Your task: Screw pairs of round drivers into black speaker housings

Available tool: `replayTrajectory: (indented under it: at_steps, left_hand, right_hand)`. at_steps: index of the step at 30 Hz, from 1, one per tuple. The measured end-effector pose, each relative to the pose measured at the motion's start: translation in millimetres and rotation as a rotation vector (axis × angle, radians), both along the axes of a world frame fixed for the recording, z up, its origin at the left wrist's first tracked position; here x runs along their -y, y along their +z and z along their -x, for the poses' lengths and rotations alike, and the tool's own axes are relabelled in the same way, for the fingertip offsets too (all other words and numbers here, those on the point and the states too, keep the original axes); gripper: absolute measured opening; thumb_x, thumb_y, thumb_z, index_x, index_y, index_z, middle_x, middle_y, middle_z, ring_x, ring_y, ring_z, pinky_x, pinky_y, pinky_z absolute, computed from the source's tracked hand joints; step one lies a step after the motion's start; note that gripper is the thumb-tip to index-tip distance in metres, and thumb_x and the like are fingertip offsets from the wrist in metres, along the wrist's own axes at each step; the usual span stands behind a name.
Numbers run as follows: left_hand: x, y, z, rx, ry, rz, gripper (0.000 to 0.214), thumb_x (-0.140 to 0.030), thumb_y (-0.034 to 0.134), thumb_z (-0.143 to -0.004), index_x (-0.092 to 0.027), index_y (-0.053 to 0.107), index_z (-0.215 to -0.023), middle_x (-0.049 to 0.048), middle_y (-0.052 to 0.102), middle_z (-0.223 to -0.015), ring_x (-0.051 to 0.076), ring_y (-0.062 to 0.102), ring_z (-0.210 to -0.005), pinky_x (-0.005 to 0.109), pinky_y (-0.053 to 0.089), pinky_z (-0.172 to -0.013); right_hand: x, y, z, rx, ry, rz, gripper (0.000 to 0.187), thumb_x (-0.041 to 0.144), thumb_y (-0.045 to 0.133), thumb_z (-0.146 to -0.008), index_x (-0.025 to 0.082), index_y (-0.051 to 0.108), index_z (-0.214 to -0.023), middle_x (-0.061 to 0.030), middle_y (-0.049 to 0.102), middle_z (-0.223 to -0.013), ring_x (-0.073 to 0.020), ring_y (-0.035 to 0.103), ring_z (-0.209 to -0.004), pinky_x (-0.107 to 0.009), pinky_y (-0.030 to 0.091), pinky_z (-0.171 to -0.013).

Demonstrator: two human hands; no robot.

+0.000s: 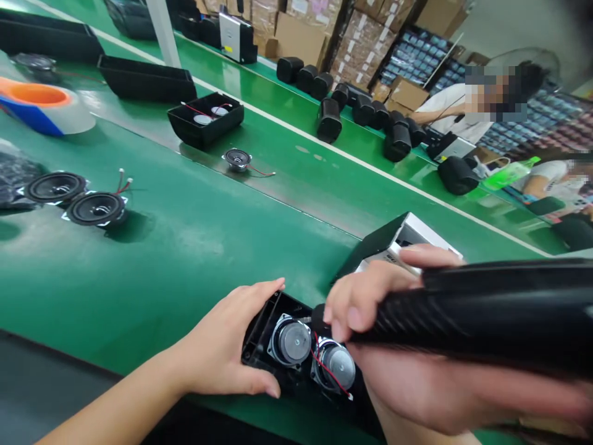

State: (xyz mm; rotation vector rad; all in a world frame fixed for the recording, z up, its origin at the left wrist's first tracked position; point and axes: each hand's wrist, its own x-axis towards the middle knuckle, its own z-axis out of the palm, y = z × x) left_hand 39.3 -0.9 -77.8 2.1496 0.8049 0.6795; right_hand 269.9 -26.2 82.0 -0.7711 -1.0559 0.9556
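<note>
My left hand (222, 349) grips one end of a black plastic speaker panel (257, 334), thumb on the near edge and fingers on the far one. In the panel sit two round speaker drivers, one (295, 343) beside my left hand and the other (341, 367) to its right, magnets facing up. A red wire with a white plug lies across the right driver. My right hand (393, 346) is wrapped round a black electric screwdriver (491, 309), held tilted with its tip pointing at the drivers' upper edges. Whether the bit touches a screw I cannot tell.
A silver-and-black speaker box (370, 247) stands just behind my right hand. Two loose drivers (97, 208) lie at left, near a tape roll (50, 105). One small driver (238, 159) and an open black housing (206, 123) are farther back. Two people sit across the bench.
</note>
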Motion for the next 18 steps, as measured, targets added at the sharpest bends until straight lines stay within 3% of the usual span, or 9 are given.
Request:
replayTrajectory:
  at_steps: [3, 6, 18]
  left_hand:
    - [0, 5.1, -2, 0.021, -0.016, -0.002, 0.136, -0.095, 0.086, -0.077, -0.046, 0.017, -0.182, 0.0117, 0.056, -0.176, 0.042, 0.063, -0.154, 0.059, 0.055, -0.127]
    - [0, 9.1, -3, 0.038, -0.019, -0.01, 0.135, -0.09, 0.09, -0.077, -0.045, 0.017, -0.182, 0.0117, 0.058, -0.174, 0.041, 0.064, -0.152, 0.059, 0.055, -0.127]
    - [-1, 5.9, -5, 0.097, -0.048, -0.017, 0.139, -0.09, 0.091, -0.075, -0.041, 0.018, -0.182, 0.0163, 0.062, -0.169, 0.044, 0.067, -0.146, 0.063, 0.055, -0.124]
  right_hand:
    - [-14, -25.5, 16, -0.038, -0.009, -0.031, 0.067, 0.091, 0.078, -0.092, 0.027, 0.084, -0.114, 0.0015, 0.073, -0.063, -0.0188, 0.06, -0.044, -0.032, 0.053, -0.048]
    - [-17, -39.1, 17, -0.018, 0.032, -0.017, 0.066, 0.089, 0.082, -0.09, 0.028, 0.085, -0.116, 0.0009, 0.074, -0.065, -0.0198, 0.061, -0.045, -0.032, 0.054, -0.05]
    - [-18, -41.1, 17, -0.001, 0.008, 0.028, 0.071, 0.092, 0.085, -0.083, 0.027, 0.083, -0.112, 0.0013, 0.074, -0.064, -0.0204, 0.062, -0.046, -0.033, 0.057, -0.052]
